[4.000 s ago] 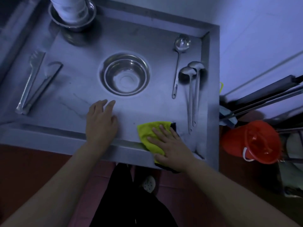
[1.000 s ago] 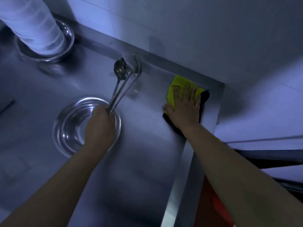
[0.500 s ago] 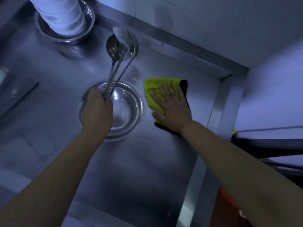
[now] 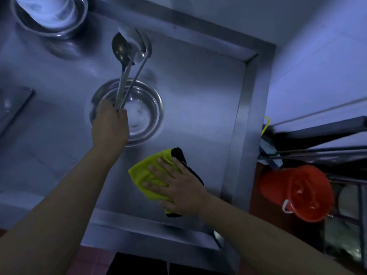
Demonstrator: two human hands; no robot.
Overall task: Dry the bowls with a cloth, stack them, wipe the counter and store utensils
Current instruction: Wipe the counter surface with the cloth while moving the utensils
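Wiping was the step in hand. Right hand [image 4: 178, 187] lay flat, fingers spread, pressing the cloth [image 4: 147, 177] onto the counter [image 4: 198, 96] near the front edge, right of centre. Cloth was yellow with a dark underside showing at its right side. Left hand [image 4: 110, 126] was fisted round the handles of the ladles [image 4: 127, 76], bowls of the ladles raised toward the back wall, clear of the surface. How many ladles could not be told for certain; at least three heads bunched together. One steel bowl [image 4: 143, 116] sat on the counter just beyond the left hand, partly hidden by it. Bowl stack [image 4: 51, 14] stood at the back left corner, a pale stack set in a steel one. Dark flat tool at far left edge, too blurred to name.

Judgement: to wipe well, palm pressure should stay even and the cloth should stay spread, not bunched, with strokes overlapping and running into the raised rim at right and front, where water would likely collect. Ladles were best kept lifted so they did not drip on wiped steel. Single bowl would need lifting to wipe under it. Risk: cloth sliding off the front lip, or ladles slipping in a one-handed grip. Orange bucket [image 4: 297, 193] stood below, right of the counter.
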